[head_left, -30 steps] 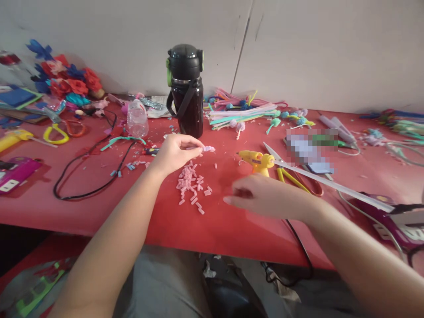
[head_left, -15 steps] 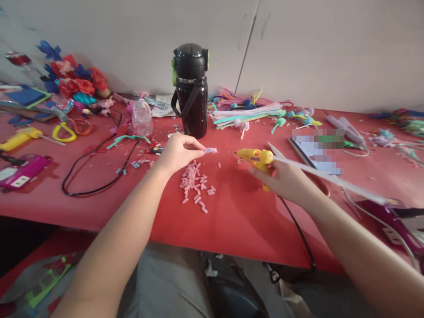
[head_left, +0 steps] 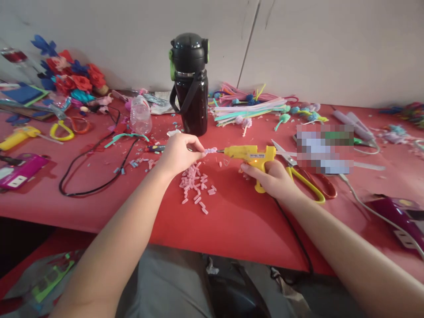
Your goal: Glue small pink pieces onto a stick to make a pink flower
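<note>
Between finger and thumb, my left hand (head_left: 181, 152) pinches a small pale purple piece (head_left: 210, 151), which looks bumpy and sticks out to the right. My right hand (head_left: 276, 176) is wrapped round the handle of a yellow hot glue gun (head_left: 248, 153). The gun's nozzle points left and is at the tip of the purple piece; whether they touch I cannot tell. Below my left hand lies a loose heap of short pink pieces (head_left: 192, 179) on the red tabletop (head_left: 225, 221). Scissors (head_left: 298, 165) with yellow and red handles lie just beyond my right hand.
Behind my left hand stands a black flask (head_left: 191, 88), with a clear plastic bottle (head_left: 141, 115) to its left. Pipe cleaners (head_left: 248, 110) are piled near the wall. A second yellow glue gun (head_left: 20, 137) lies far left. A dark cord runs from my gun over the front edge.
My right hand has turned the glue gun level and brought its nozzle left to the purple piece. The long translucent stick no longer crosses my right wrist. My left hand stays almost still.
</note>
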A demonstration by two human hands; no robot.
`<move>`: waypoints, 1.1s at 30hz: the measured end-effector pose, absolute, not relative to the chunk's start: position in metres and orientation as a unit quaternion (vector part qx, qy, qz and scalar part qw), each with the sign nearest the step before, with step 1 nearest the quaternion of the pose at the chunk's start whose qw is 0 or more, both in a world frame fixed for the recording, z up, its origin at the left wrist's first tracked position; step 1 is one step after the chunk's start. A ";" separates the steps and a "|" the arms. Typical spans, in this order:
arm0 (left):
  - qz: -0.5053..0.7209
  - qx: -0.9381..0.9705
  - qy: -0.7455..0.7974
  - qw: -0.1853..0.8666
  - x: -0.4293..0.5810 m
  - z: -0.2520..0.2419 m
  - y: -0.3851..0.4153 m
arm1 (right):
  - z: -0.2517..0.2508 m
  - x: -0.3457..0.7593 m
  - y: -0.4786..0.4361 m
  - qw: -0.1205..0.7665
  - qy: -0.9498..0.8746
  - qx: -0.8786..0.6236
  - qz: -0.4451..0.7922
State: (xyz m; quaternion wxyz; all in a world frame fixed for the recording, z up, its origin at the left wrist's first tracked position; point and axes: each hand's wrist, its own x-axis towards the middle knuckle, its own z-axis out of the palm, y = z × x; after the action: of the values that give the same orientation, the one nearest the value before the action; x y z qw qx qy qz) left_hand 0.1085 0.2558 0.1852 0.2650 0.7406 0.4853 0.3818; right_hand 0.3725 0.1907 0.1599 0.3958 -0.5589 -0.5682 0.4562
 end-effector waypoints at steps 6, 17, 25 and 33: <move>0.375 0.757 0.471 0.256 0.110 0.184 0.256 | 0.158 0.371 0.194 0.390 -0.586 -0.547 0.453; 0.372 0.765 0.465 0.244 0.112 0.187 0.252 | 0.165 0.370 0.190 0.353 -0.612 -0.577 0.410; 0.368 0.770 0.463 0.239 0.112 0.187 0.252 | 0.166 0.369 0.189 0.347 -0.616 -0.577 0.408; 0.366 0.771 0.464 0.238 0.113 0.189 0.250 | 0.166 0.370 0.190 0.346 -0.614 -0.580 0.408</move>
State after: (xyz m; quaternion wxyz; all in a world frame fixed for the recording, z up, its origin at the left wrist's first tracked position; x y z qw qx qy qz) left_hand 0.1130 0.2505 0.1893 0.2377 0.7708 0.4640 0.3662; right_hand 0.3703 0.1898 0.1656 0.3464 -0.5798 -0.6143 0.4079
